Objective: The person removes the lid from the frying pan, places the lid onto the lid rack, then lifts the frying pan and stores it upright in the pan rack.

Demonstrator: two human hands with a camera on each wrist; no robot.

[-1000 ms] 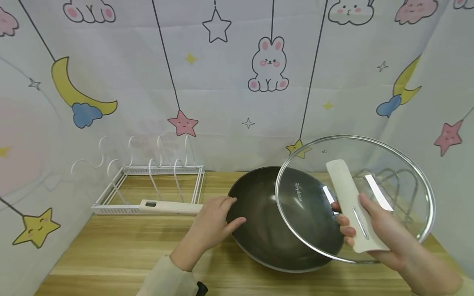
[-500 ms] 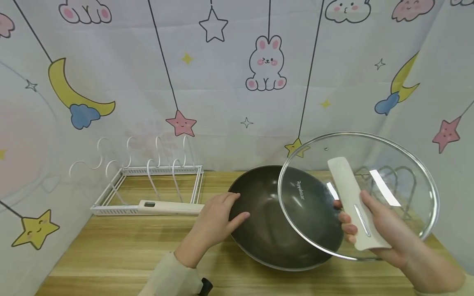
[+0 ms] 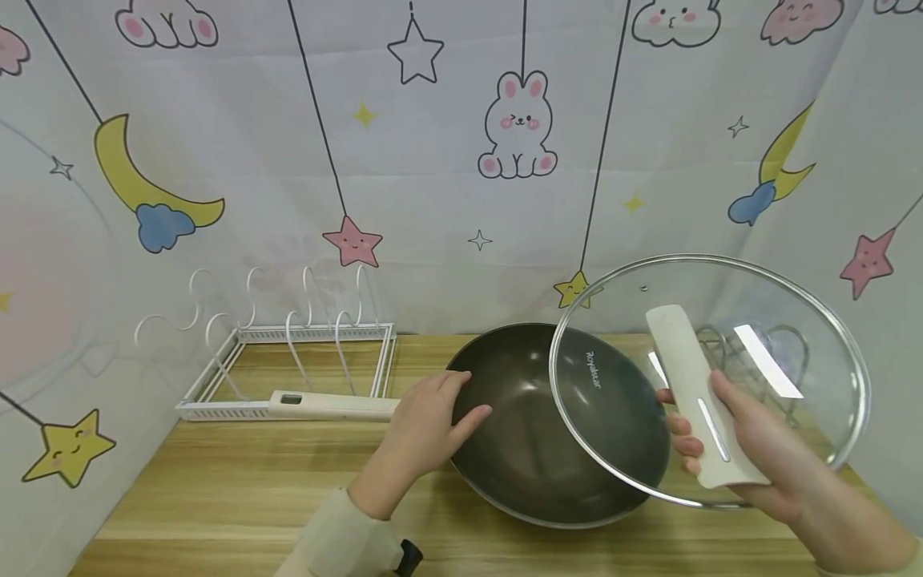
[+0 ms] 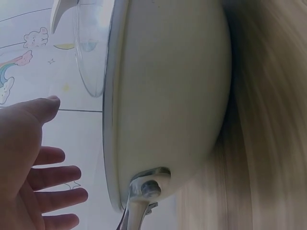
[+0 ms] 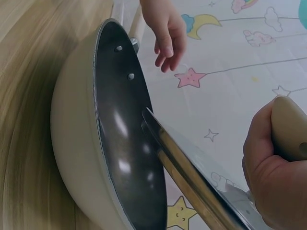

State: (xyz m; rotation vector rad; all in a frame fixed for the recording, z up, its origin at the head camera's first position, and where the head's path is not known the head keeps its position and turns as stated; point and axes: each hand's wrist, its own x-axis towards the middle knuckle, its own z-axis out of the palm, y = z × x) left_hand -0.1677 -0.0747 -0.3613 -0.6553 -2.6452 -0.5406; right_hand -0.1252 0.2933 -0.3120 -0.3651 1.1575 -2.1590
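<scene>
A wok (image 3: pixel 526 449), dark inside and cream outside, stands upright on the wooden table. Its cream handle (image 3: pixel 324 405) points left. Above the wok's left rim hovers my left hand (image 3: pixel 421 425), fingers spread and holding nothing; the left wrist view shows them apart from the wok wall (image 4: pixel 168 86). My right hand (image 3: pixel 764 449) grips the cream handle (image 3: pixel 678 344) of a large round glass lid (image 3: pixel 613 320) with a metal rim. The lid is raised and tilted, overlapping the wok's right part in the head view. In the right wrist view, its edge (image 5: pixel 168 148) slants across the wok's opening.
At the back left is a white wire rack (image 3: pixel 223 411) with curved hooks, partly behind the wok handle. Another wire rack (image 3: pixel 800 353) shows through the lid at the right. A patterned curtain (image 3: pixel 433 192) rises behind the table (image 3: pixel 216 497).
The lid has moved slightly right and up with my right hand. My left hand has shifted a little right over the wok's rim. The wok stays in place.
</scene>
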